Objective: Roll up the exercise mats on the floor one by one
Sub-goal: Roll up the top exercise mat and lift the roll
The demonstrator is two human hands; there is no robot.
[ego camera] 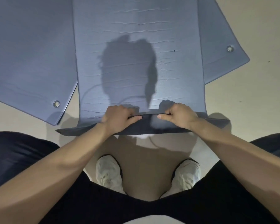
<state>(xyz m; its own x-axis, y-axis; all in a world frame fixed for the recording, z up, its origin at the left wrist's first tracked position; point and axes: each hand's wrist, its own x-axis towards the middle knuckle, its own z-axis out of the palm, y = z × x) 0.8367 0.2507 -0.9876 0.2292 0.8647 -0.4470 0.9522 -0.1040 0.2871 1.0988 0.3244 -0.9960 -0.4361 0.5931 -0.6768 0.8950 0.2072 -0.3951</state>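
A grey-blue exercise mat (136,29) lies flat on the floor straight ahead, its surface creased. Its near end is lifted off the floor and bent over. My left hand (120,117) grips that raised edge left of centre, thumb on the near side and fingers curled over the far side. My right hand (178,116) grips the same edge right of centre in the same way. A second mat (29,54) lies flat to the left, and a third mat (217,50) lies partly under the middle one on the right.
Metal eyelets sit in the corners of the left mat (56,103) and the right mat (230,48). My white shoes (108,172) stand on the beige floor (257,86) just behind the lifted edge. My dark trouser legs fill the foreground.
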